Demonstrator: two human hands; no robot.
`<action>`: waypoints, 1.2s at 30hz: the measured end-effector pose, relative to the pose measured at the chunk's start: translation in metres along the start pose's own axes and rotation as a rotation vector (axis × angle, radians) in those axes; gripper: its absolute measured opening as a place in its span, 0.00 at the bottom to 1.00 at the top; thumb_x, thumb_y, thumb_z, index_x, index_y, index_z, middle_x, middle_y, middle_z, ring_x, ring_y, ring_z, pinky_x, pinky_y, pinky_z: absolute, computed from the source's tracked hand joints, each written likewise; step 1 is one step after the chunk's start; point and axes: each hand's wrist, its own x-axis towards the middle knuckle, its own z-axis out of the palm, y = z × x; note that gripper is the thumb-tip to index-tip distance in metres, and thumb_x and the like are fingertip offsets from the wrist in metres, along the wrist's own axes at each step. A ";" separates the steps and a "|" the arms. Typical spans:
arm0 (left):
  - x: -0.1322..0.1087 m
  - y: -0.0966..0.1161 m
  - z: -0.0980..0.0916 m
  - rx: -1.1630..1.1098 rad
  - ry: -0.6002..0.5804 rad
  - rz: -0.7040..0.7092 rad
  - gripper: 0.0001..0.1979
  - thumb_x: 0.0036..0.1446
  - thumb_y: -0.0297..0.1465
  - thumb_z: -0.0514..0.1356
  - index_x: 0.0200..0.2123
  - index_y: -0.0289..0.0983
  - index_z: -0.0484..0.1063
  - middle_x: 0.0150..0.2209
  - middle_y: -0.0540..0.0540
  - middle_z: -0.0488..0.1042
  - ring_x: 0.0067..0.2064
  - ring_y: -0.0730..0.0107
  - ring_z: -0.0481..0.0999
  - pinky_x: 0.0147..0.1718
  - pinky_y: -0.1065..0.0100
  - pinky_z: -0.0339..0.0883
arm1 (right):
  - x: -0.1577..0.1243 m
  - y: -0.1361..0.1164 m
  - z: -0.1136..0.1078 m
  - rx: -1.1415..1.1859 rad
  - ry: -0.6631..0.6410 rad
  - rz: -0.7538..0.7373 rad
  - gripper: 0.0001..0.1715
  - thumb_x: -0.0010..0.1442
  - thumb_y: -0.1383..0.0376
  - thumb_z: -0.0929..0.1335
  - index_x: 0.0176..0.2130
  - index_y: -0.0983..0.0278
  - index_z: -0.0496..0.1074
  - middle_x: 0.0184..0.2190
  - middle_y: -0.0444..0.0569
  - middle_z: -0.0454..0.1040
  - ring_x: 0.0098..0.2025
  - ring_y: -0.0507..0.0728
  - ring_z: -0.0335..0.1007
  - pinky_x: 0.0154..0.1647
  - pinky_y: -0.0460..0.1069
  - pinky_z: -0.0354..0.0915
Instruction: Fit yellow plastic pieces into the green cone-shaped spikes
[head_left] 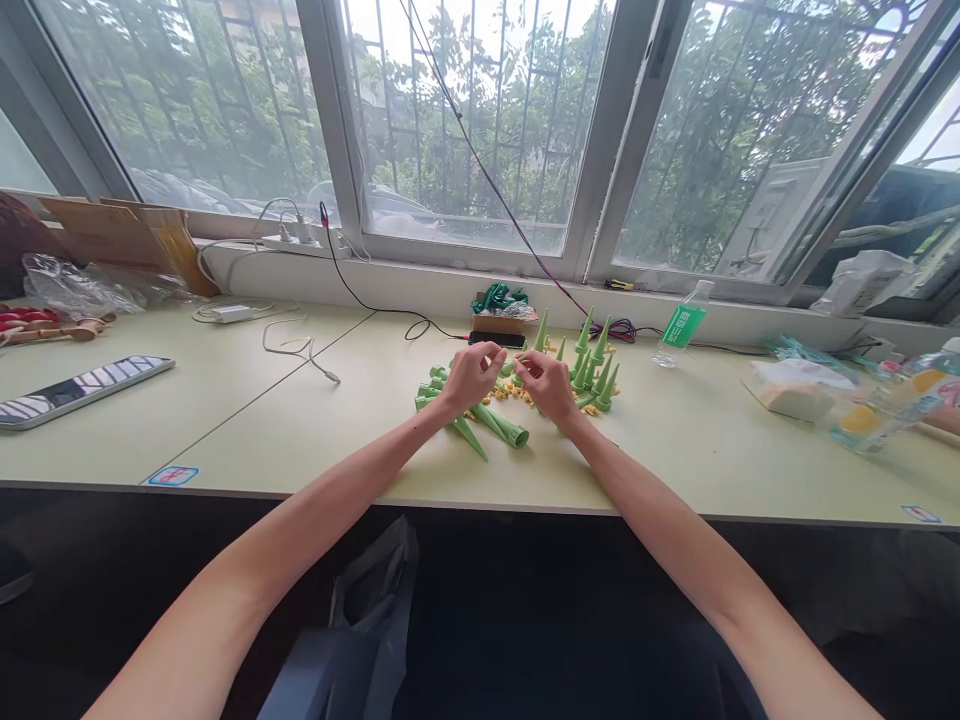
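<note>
Over the middle of the table, my left hand (476,376) is closed, thumb and fingers drawn together. Facing it, my right hand (546,386) pinches with its fingertips. What either hand holds is too small to make out; some light green shows between them. Below and left of my hands lie green hollow plastic cones (512,432), one with its ribbed round end toward me. Small yellow pieces (517,408) are scattered under and between my hands. Right of my right hand, several green spikes (600,345) stand upright, points up, with yellow pieces around them.
A small box (499,318) with green packaging and a black phone (496,340) are behind my hands. A bottle with a green label (681,325) stands right. A tablet-like device (86,390) and a cable (300,350) lie left. Tissue pack (796,388) and bottle (892,405) are far right.
</note>
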 end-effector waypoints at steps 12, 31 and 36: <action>0.000 -0.001 0.000 0.032 -0.012 -0.009 0.19 0.64 0.44 0.53 0.32 0.37 0.75 0.30 0.48 0.76 0.26 0.72 0.68 0.29 0.68 0.60 | 0.003 0.016 0.013 -0.155 -0.087 -0.167 0.15 0.64 0.60 0.64 0.28 0.63 0.67 0.24 0.44 0.69 0.26 0.51 0.58 0.31 0.46 0.55; 0.000 -0.002 0.001 0.038 -0.015 0.017 0.18 0.64 0.42 0.53 0.32 0.37 0.76 0.29 0.48 0.76 0.26 0.72 0.68 0.29 0.68 0.62 | 0.003 0.008 0.010 -0.260 -0.173 -0.178 0.14 0.63 0.67 0.63 0.26 0.63 0.62 0.22 0.42 0.61 0.26 0.51 0.54 0.30 0.46 0.51; 0.000 -0.002 0.001 0.033 -0.017 0.015 0.18 0.64 0.41 0.54 0.32 0.37 0.76 0.29 0.48 0.76 0.26 0.72 0.68 0.29 0.68 0.62 | 0.002 0.004 0.008 -0.276 -0.144 -0.196 0.15 0.64 0.66 0.63 0.25 0.63 0.61 0.22 0.43 0.61 0.26 0.51 0.53 0.29 0.46 0.50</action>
